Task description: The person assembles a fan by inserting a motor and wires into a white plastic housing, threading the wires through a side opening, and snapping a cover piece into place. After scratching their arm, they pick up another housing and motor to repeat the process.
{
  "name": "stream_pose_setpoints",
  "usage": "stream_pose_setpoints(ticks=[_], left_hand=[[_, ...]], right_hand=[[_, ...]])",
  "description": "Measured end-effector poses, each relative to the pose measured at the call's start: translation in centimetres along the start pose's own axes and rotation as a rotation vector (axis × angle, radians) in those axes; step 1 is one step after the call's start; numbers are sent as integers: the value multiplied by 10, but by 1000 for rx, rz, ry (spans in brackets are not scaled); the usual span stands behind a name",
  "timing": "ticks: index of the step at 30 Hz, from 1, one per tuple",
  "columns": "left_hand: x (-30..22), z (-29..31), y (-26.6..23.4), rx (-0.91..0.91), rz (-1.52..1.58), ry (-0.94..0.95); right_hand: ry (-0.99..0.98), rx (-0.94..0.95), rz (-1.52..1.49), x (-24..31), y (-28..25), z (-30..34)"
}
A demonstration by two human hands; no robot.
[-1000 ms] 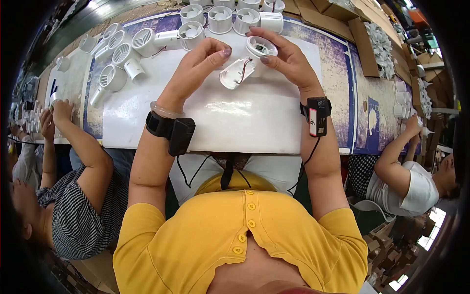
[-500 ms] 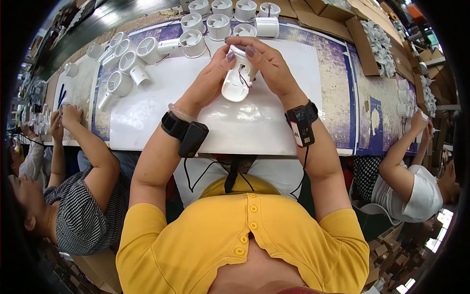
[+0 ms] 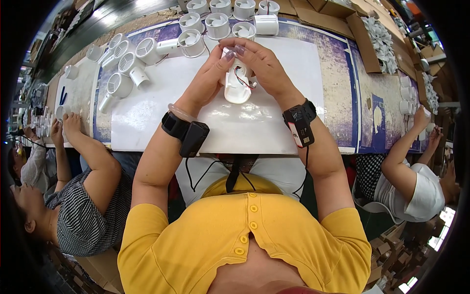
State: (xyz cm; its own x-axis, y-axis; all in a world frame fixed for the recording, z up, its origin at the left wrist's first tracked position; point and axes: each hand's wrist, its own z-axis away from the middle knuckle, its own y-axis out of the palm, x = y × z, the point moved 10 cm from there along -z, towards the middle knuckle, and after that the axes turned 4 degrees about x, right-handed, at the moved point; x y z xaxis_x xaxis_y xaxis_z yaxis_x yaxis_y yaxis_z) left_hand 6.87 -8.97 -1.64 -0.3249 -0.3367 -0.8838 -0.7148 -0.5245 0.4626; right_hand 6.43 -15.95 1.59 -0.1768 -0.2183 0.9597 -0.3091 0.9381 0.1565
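Between both my hands is a white plastic handheld fan housing (image 3: 237, 91), its open handle pointing toward me. Red and dark wires with a small white plug lie in the open handle. My left hand (image 3: 212, 76) wraps the fan's round head from the left, its thumb on top. From the other side my right hand (image 3: 265, 67) curls round the same head, thumb close to the left thumb. My fingers hide most of the head. Below the fan is a white sheet (image 3: 166, 117) on the table.
Several white round fan housings with blades (image 3: 217, 25) stand beyond my hands. To the left lie several grilled fans with handles (image 3: 130, 64). A cardboard box (image 3: 364, 44) of white blade parts sits at far right. One co-worker (image 3: 88, 206) sits on each side.
The fan has turned and tilted a little in my hands, and its handle end has shifted slightly right. My thumbs have moved closer together over the head.
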Motion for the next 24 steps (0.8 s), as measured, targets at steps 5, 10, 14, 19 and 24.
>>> stream_pose_setpoints(ticks=[5,10,14,19,24], left_hand=[[-17,-4,-8,-145,-11,164],[-35,7,-30,-298,-348,260],[-44,10,-28,-365,-628,309],[-48,13,-26,-409,-827,361],[-50,13,-24,-420,-915,358]], right_hand=[[-336,-177,634,33,-10,5],[-227,-170,541,45,-17,12],[-167,-111,820,44,-6,14],[-175,-127,859,42,-3,13],[-80,-155,848,34,-8,13]])
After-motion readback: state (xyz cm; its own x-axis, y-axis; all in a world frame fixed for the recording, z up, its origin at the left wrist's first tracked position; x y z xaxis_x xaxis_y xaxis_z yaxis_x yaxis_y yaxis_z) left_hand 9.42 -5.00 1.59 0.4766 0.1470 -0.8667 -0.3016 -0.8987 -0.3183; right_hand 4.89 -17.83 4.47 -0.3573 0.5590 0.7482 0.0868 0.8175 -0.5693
